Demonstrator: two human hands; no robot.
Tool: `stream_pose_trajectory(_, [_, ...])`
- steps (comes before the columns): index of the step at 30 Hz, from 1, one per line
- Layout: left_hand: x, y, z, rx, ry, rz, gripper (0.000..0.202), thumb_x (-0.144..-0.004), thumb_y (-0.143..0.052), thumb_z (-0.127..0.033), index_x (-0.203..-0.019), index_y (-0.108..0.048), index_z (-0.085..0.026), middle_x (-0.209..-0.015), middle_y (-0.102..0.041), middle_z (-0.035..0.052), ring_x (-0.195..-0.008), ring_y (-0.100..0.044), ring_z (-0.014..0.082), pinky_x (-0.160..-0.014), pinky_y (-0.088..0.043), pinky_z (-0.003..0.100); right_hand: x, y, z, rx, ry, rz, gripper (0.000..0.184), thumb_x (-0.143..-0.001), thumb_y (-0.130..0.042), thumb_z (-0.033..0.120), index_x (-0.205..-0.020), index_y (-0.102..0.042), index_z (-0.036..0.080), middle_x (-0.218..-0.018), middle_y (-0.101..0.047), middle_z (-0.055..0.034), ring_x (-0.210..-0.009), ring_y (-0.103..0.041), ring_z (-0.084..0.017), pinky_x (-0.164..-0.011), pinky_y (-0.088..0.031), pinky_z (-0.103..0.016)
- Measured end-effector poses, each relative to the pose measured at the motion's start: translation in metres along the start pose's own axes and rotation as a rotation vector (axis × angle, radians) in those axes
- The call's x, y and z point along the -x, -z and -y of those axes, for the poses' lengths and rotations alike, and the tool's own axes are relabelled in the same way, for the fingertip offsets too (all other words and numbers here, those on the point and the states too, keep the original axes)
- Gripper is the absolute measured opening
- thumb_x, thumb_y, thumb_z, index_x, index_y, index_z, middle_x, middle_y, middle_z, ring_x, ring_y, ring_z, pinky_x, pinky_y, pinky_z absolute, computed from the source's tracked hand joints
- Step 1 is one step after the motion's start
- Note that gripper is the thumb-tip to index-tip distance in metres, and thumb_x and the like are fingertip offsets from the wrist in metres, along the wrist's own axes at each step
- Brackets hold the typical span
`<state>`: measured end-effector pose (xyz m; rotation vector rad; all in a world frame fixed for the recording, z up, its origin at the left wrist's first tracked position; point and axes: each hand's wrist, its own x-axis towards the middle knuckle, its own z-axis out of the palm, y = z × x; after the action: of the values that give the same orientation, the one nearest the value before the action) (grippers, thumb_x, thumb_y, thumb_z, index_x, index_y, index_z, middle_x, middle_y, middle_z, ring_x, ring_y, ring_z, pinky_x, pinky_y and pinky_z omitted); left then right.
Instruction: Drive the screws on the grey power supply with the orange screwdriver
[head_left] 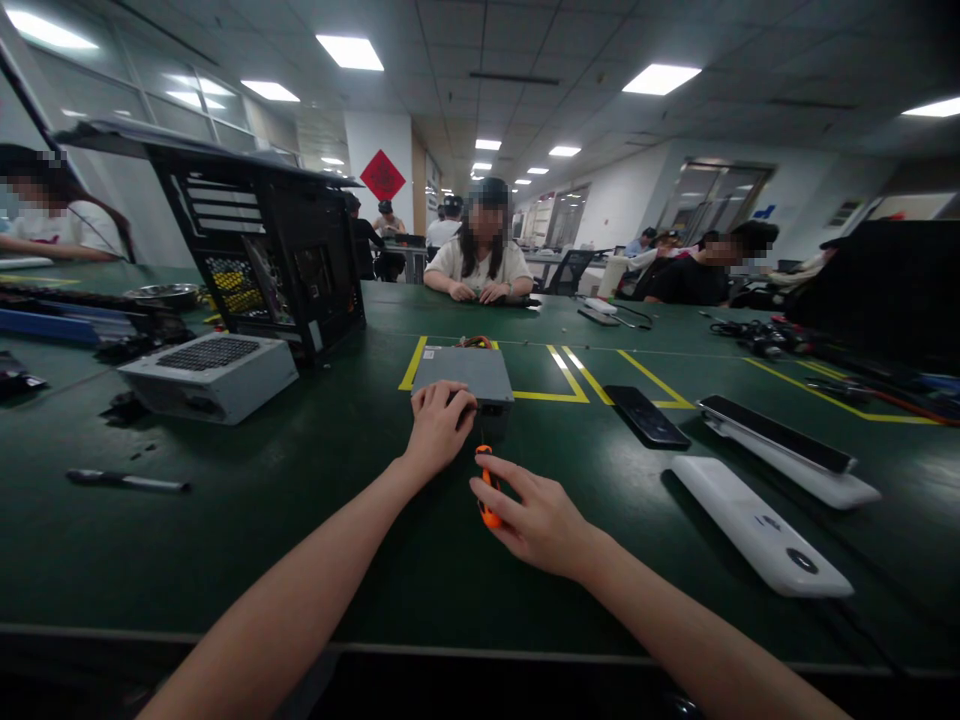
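Observation:
A grey computer power supply unit (469, 372) lies in front of me, with reddish wires at its far side. My left hand (441, 420) is closed over its near left edge, fingers bent against the top and front face. Between the fingers and thumb of my right hand (529, 510) is an orange and black screwdriver (486, 490). Its thin shaft points away from me, toward the front face of the power supply unit. Whether the tip touches the unit, I cannot tell.
Left of my hands stand a second power supply unit (214, 375), an open black computer case (277, 240) and a pen (127, 481). Toward the right lie a phone (646, 416) and two white devices, the nearer white device (757, 525) closest. Across the green table (300, 560) sits a person (480, 255).

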<state>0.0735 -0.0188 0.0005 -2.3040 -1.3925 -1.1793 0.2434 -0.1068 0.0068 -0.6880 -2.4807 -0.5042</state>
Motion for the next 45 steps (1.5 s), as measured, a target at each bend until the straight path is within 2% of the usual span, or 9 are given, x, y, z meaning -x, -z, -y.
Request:
stream_pose_trajectory(7, [0.0,0.0006,-0.0008,-0.001,-0.001,-0.01,0.01,-0.079,-0.052,-0.02,-0.087,-0.056,-0.024,-0.106,-0.053,0.0042,-0.103,-0.046,0.0208,-0.089,-0.028,0.039,0.0002,-0.0019,-0.0051,0.178,-0.071,-0.206,0.019,-0.081,-0.055,0.032,-0.092,-0.055,0.018,-0.09,-0.063,-0.0101,-0.066,-0.061,-0.014,-0.055,-0.047,-0.023])
stream_pose_trajectory(16, [0.0001,-0.0013,-0.001,0.0,0.006,-0.015,0.01,-0.079,-0.052,-0.02,-0.086,-0.057,-0.023,-0.106,-0.053,0.005,-0.103,-0.046,0.0216,-0.089,-0.029,0.039,-0.001,0.0004,0.0023,-0.052,-0.047,0.011,0.037,-0.082,-0.045,0.038,-0.106,-0.05,0.011,-0.115,-0.053,-0.0207,-0.097,-0.059,-0.024,-0.065,-0.051,-0.027])
stream_pose_trajectory(18, [0.0001,-0.001,-0.0014,-0.001,0.007,-0.018,0.009,-0.079,-0.052,-0.021,-0.087,-0.057,-0.024,-0.106,-0.054,0.0048,-0.103,-0.046,0.0214,-0.089,-0.028,0.039,-0.0018,0.002,0.0031,-0.029,-0.01,0.031,0.035,-0.083,-0.044,0.035,-0.111,-0.049,0.013,-0.118,-0.053,-0.0188,-0.091,-0.06,-0.021,-0.065,-0.051,-0.027])
stream_pose_trajectory(22, [0.0003,-0.0004,-0.0017,0.001,0.006,-0.015,0.009,-0.08,-0.051,-0.021,-0.087,-0.056,-0.024,-0.106,-0.053,0.0046,-0.103,-0.045,0.0211,-0.089,-0.028,0.039,-0.0027,0.0008,0.0022,-0.021,0.046,-0.016,0.033,-0.083,-0.048,0.039,-0.107,-0.05,0.016,-0.113,-0.058,-0.0138,-0.073,-0.061,-0.015,-0.06,-0.05,-0.027])
stream_pose_trajectory(28, [0.0002,-0.0011,-0.001,-0.001,0.012,-0.011,0.009,-0.079,-0.052,-0.021,-0.087,-0.057,-0.024,-0.106,-0.053,0.0044,-0.103,-0.045,0.021,-0.088,-0.028,0.039,-0.0018,0.0004,0.0018,-0.154,-0.05,-0.057,0.039,-0.081,-0.049,0.039,-0.108,-0.044,0.011,-0.109,-0.054,-0.0185,-0.092,-0.059,-0.021,-0.063,-0.052,-0.027])
stream_pose_trajectory(34, [-0.0001,-0.0003,-0.0008,-0.006,0.008,-0.013,0.008,-0.08,-0.052,-0.022,-0.086,-0.056,-0.024,-0.106,-0.053,0.0042,-0.103,-0.045,0.0209,-0.088,-0.028,0.039,-0.0007,-0.0015,0.0006,-0.04,-0.005,-0.076,0.033,-0.082,-0.051,0.038,-0.107,-0.045,0.017,-0.106,-0.055,-0.0159,-0.074,-0.062,-0.016,-0.058,-0.05,-0.026])
stream_pose_trajectory(37, [-0.0002,0.0003,-0.0008,-0.003,0.002,-0.011,0.008,-0.08,-0.052,-0.021,-0.087,-0.056,-0.023,-0.106,-0.053,0.0039,-0.103,-0.045,0.0204,-0.089,-0.027,0.038,0.0014,-0.0054,0.0001,-0.113,-0.05,-0.126,0.037,-0.08,-0.053,0.043,-0.1,-0.042,0.015,-0.108,-0.056,-0.0185,-0.077,-0.063,-0.018,-0.055,-0.051,-0.024])
stream_pose_trajectory(41, [-0.0006,0.0004,-0.0004,0.005,0.004,-0.004,0.009,-0.08,-0.051,-0.022,-0.087,-0.057,-0.023,-0.106,-0.053,0.0044,-0.103,-0.045,0.0203,-0.089,-0.027,0.038,0.0009,-0.0022,0.0022,-0.159,-0.037,-0.071,0.04,-0.081,-0.05,0.033,-0.113,-0.037,0.013,-0.113,-0.053,-0.0198,-0.088,-0.061,-0.021,-0.059,-0.052,-0.026])
stream_pose_trajectory(45, [-0.0008,-0.0001,0.0013,0.009,0.001,0.002,0.009,-0.08,-0.051,-0.021,-0.086,-0.057,-0.023,-0.106,-0.053,0.0046,-0.102,-0.046,0.0202,-0.088,-0.027,0.038,-0.0001,0.0003,0.0031,-0.058,-0.014,-0.04,0.035,-0.082,-0.05,0.032,-0.112,-0.043,0.017,-0.109,-0.054,-0.0175,-0.079,-0.063,-0.019,-0.057,-0.052,-0.028])
